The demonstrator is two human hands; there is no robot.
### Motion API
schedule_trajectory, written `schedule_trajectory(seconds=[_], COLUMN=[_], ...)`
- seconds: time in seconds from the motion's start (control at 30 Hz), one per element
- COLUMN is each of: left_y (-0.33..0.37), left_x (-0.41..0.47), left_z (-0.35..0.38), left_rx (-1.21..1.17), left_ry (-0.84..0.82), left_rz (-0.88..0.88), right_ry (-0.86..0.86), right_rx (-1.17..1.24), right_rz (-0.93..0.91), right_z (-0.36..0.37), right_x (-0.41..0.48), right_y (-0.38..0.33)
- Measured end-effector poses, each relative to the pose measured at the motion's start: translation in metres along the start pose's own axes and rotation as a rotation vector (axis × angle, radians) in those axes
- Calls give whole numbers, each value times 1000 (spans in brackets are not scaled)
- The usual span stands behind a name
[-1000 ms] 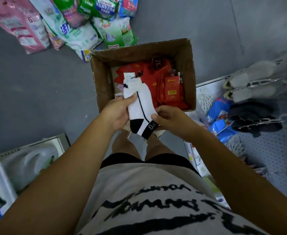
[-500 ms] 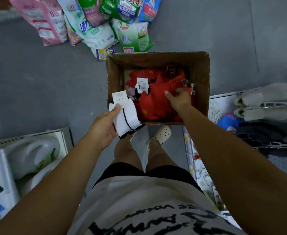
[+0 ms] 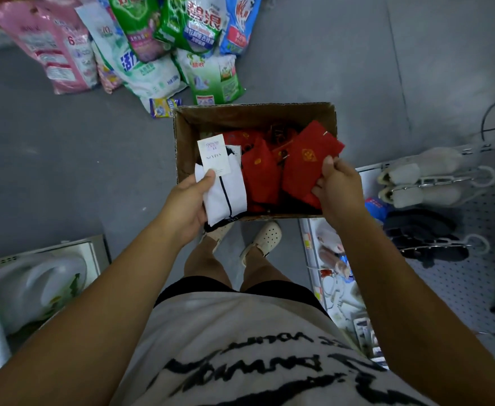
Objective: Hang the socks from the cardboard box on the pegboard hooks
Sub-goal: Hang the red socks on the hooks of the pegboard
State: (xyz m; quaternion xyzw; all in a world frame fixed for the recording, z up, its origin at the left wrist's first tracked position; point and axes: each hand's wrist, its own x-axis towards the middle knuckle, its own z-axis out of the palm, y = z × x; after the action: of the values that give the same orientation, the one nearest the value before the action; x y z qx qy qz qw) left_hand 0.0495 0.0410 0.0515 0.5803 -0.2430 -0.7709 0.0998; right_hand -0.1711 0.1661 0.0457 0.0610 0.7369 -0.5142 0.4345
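The open brown cardboard box [image 3: 255,115] sits on the grey floor [image 3: 64,171] with a heap of red socks [image 3: 259,171] inside. The white perforated pegboard [image 3: 460,282] stands to the box's right. Above the box's right side, the right hand [image 3: 340,189] pinches a folded red sock pair with a gold emblem [image 3: 305,168]. At the box's near-left corner, the left hand [image 3: 184,206] grips a white black-striped sock with a paper tag [image 3: 228,194].

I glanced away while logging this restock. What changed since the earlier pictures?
The right hand left the white black-trimmed sock, reached into the brown cardboard box and lifted a red fabric sock up, which it now grips. Unchanged: the left hand holds the white sock; other red socks lie in the box.
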Motion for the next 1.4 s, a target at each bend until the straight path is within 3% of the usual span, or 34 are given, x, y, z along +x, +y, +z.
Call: schedule_trajectory(seconds=[0.13,0.3,0.5,0.67,0.73,0.87,0.93,1.07,1.17,1.27,1.4], left_y=[16,28,24,20,20,19,19,18,15,12,9], left_x=[-8,-14,-6,-1,0,4,7,10,11,12,11], left_z=[11,14,1,-3,-5,-9,-11,-14,-15,-16,-14], left_rx=[108,192,244,248,249,251,252,251,229,215,212], left_ry=[-24,-53,-17,-7,5,12,14,9,-2,-12,-30], left_rz=[50,87,61,33,26,39,42,41,30,24,23], right_ry=[-1,147,424,597,532,178,8,-279,-329,-314,-232], right_rx=[294,260,-49,-366,-418,-735,-833,-1132,-1253,-1293,-1092], right_rz=[-6,42,133,-233,-364,-449,-385,-34,48,-15,-46], right_z=[-6,-15,-43,-21,-5,26,36,36,22,9,0], right_x=[-25,-16,23,-6,-14,7,32,71,84,86,82], right_y=[-31,-18,39,43,39,27,26,34,48,52,50])
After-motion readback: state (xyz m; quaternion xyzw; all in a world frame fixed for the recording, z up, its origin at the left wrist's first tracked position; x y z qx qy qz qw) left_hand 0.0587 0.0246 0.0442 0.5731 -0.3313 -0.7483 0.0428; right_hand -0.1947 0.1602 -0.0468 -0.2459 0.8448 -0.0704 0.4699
